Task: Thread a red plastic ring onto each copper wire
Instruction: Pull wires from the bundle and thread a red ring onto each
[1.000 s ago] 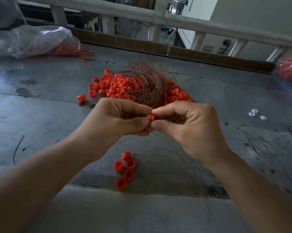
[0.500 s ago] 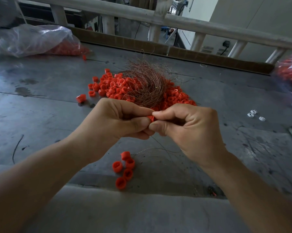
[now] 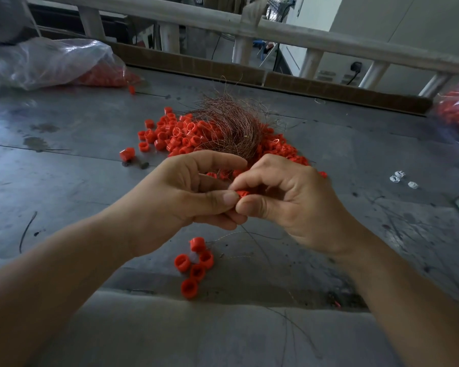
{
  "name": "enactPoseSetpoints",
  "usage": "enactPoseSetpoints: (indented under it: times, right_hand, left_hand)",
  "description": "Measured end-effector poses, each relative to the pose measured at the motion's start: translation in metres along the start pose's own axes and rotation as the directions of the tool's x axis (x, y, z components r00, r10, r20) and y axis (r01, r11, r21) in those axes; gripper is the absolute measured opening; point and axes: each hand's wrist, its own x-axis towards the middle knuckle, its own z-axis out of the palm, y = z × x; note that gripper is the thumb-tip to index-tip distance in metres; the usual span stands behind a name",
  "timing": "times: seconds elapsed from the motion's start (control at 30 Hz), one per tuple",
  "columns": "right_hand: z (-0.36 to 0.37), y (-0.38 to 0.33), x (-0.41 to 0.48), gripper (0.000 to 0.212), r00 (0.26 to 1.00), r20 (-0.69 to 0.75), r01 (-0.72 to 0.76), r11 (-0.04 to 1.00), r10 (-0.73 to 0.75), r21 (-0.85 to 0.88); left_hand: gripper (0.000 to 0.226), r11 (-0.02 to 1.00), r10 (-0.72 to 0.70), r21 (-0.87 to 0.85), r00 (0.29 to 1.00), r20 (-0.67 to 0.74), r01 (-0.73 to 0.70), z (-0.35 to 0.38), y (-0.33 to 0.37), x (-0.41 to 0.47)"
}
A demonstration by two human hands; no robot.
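1. Head view: the right hand (image 3: 284,197) pinches a small red plastic ring (image 3: 241,193) between thumb and forefinger, above the grey metal table (image 3: 64,181).
2. The left hand (image 3: 186,197) clamps thumb and curled fingers on the ring's other side.
3. Behind them, a tangled copper wire bundle (image 3: 228,128) lies on a heap of loose red rings (image 3: 175,133).

Bare desk (image 3: 64,197) lay open at left and right; the ring pile (image 3: 170,133) and wire bundle (image 3: 231,125) crowded the middle.

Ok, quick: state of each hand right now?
Left hand: closed, thumb and fingertips pinching the near edge of the red ring.
Right hand: closed, thumb and forefinger pinching the same red ring from the other side.
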Motion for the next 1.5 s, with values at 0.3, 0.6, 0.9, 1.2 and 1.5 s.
enactPoseSetpoints:
  times: [0.3, 0.6, 0.9, 1.2, 1.5]
  right_hand:
    - [0.004, 0.002, -0.001, 0.021, 0.996, 0.078, 0.054, 0.971, -0.037, -0.235]
    - [0.011, 0.001, -0.003, 0.015, 0.994, 0.101, 0.07, 0.957, -0.043, -0.281]
    - [0.002, 0.002, -0.003, 0.021, 0.997, 0.038, -0.077, 0.958, 0.069, 0.275]
    - [0.013, 0.004, -0.004, 0.03, 0.905, -0.387, 0.189, 0.982, -0.178, -0.009]
    - [0.013, 0.007, -0.001, 0.026, 0.929, -0.335, 0.183, 0.982, -0.158, 0.045]
  left_hand:
    - [0.066, 0.979, 0.081, 0.187, 0.997, -0.006, -0.078, 0.007, -0.003, -0.004]
    - [0.064, 0.988, 0.081, 0.133, 0.997, -0.012, -0.079, 0.008, -0.005, -0.005]
    - [0.037, 0.998, 0.038, 0.045, 0.999, 0.034, -0.04, 0.002, 0.001, -0.003]
    - [0.027, 0.997, 0.071, -0.016, 0.996, -0.061, -0.073, 0.007, -0.001, -0.002]
    - [0.026, 0.998, 0.062, 0.009, 0.996, -0.057, -0.062, 0.005, 0.0, -0.002]
